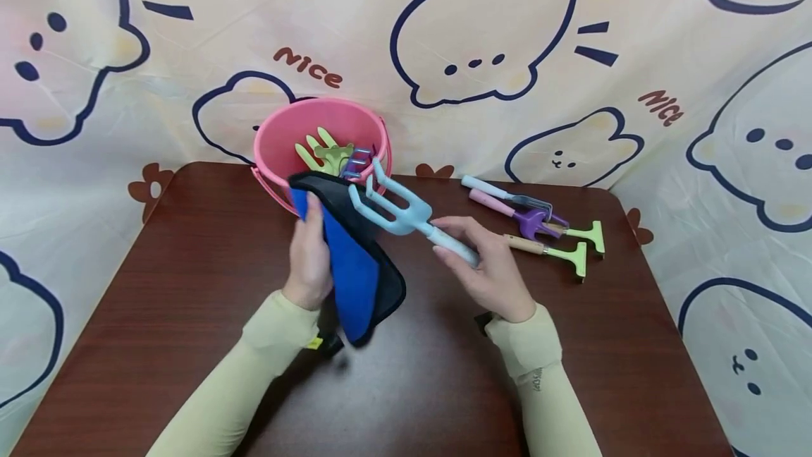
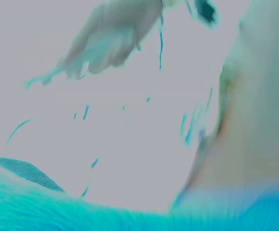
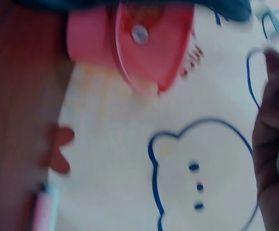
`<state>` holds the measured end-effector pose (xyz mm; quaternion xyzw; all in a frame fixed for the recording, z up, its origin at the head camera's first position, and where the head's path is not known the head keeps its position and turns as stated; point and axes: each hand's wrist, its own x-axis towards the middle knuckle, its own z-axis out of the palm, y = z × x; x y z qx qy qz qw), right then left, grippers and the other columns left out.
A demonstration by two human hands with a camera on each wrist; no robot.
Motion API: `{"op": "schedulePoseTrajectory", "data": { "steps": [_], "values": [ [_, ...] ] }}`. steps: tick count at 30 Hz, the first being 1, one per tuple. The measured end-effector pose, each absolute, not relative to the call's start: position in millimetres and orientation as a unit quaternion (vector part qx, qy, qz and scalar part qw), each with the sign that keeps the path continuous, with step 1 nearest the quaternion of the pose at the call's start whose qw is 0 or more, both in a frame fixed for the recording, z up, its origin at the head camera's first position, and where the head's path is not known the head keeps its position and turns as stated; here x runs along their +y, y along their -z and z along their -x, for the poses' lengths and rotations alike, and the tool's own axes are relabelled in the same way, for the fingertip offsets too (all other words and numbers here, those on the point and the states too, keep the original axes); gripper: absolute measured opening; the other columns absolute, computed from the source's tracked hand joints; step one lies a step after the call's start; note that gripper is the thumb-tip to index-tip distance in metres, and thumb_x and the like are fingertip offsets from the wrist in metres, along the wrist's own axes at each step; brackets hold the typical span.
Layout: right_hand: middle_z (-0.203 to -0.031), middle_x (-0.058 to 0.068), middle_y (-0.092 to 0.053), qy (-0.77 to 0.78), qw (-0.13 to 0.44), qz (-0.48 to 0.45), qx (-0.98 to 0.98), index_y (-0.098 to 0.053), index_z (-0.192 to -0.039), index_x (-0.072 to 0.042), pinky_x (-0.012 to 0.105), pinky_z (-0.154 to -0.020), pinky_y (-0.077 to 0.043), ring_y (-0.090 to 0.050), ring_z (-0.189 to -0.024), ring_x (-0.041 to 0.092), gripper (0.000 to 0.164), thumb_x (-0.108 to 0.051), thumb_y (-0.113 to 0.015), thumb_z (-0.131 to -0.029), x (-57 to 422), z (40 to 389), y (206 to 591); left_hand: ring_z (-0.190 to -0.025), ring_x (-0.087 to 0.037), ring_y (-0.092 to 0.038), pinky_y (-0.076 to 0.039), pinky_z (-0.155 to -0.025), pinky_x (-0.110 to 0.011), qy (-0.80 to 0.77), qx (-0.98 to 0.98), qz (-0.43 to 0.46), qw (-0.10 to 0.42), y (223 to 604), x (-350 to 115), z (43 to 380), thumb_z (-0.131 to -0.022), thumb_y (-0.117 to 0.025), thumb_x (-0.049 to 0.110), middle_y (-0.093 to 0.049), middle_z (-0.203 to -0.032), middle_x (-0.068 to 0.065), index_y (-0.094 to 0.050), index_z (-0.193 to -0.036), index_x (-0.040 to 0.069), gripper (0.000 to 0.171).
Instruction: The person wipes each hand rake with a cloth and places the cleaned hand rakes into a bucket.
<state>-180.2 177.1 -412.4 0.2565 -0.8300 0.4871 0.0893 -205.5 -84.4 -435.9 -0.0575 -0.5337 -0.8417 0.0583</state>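
Note:
In the head view my left hand [image 1: 309, 263] grips a blue cloth with a black side and edging [image 1: 354, 277], its thumb on the blue face. My right hand [image 1: 493, 272] holds a light blue garden hand fork [image 1: 409, 214] by its handle, with the prongs in front of the cloth's upper part. Behind the cloth stands a pink bucket [image 1: 282, 139]; a green hand fork [image 1: 326, 154] and a purple-and-blue pronged tool are inside. The left wrist view is washed out, with blurred blue cloth [image 2: 105, 220] along the bottom.
Right of the bucket, on the dark wooden table [image 1: 190, 288], lie a light blue-handled fork [image 1: 485, 187], a purple tool with a pink handle [image 1: 491, 202] and two green-headed tools with wooden handles [image 1: 567, 256]. A cartoon-printed curtain [image 1: 482, 27] hangs behind the table.

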Motion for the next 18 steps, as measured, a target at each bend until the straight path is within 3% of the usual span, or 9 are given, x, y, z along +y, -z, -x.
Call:
{"op": "schedulePoseTrajectory", "data": {
  "steps": [1,4,7,11,15,18],
  "values": [
    [-0.108,0.003,-0.073,-0.495,0.088,-0.249,-0.828,-0.063,-0.129,-0.011,0.029,-0.081,-0.053,-0.065,-0.09,0.014,0.034,-0.008,-0.073,-0.097,171,180,415,-0.126,-0.01,-0.052,-0.043,-0.104,-0.022,0.853,-0.517,0.069,0.023,437,-79,200,-0.109,-0.035,0.054,-0.059,-0.128,0.009,-0.045,-0.147,0.008,0.061],
    [-0.1,0.006,-0.071,-0.507,0.085,-0.239,-0.824,-0.057,-0.122,-0.008,0.029,-0.077,-0.053,-0.064,-0.084,0.014,0.026,-0.008,-0.07,-0.099,153,181,426,-0.139,-0.011,-0.04,-0.036,-0.114,-0.024,0.866,-0.484,0.104,-0.075,443,-64,186,-0.109,-0.039,0.051,-0.048,-0.143,0.01,-0.023,-0.159,0.004,0.071],
    [-0.095,0.008,-0.069,-0.506,0.098,-0.244,-0.821,-0.057,-0.114,-0.005,0.029,-0.069,-0.052,-0.061,-0.077,0.016,0.02,-0.005,-0.068,-0.098,137,179,435,-0.132,-0.018,-0.045,-0.041,-0.11,-0.032,0.843,-0.511,0.117,-0.122,448,-54,178,-0.11,-0.045,0.044,-0.052,-0.136,0.004,-0.03,-0.151,0.007,0.058],
    [-0.095,0.011,-0.071,-0.487,0.1,-0.259,-0.828,-0.06,-0.109,-0.004,0.027,-0.066,-0.054,-0.063,-0.074,0.017,0.018,-0.002,-0.07,-0.095,126,176,442,-0.119,-0.022,-0.056,-0.049,-0.101,-0.036,0.817,-0.564,0.078,-0.093,452,-49,178,-0.108,-0.056,0.03,-0.059,-0.126,-0.002,-0.044,-0.137,0.013,0.036],
    [-0.102,0.008,-0.076,-0.458,0.078,-0.279,-0.84,-0.068,-0.11,-0.007,0.024,-0.073,-0.06,-0.07,-0.08,0.012,0.016,-0.007,-0.074,-0.095,130,177,439,-0.103,-0.021,-0.063,-0.054,-0.091,-0.032,0.804,-0.591,0.047,-0.043,452,-51,183,-0.106,-0.06,0.02,-0.063,-0.113,-0.006,-0.051,-0.128,0.007,0.028],
    [-0.097,0.006,-0.076,-0.488,0.091,-0.27,-0.825,-0.072,-0.109,-0.008,0.024,-0.067,-0.06,-0.069,-0.076,0.01,0.014,-0.006,-0.073,-0.096,139,178,434,-0.097,-0.021,-0.065,-0.056,-0.088,-0.031,0.773,-0.63,0.072,-0.017,452,-57,186,-0.104,-0.062,0.017,-0.066,-0.11,-0.008,-0.054,-0.124,0.004,0.025]
  ]
}}
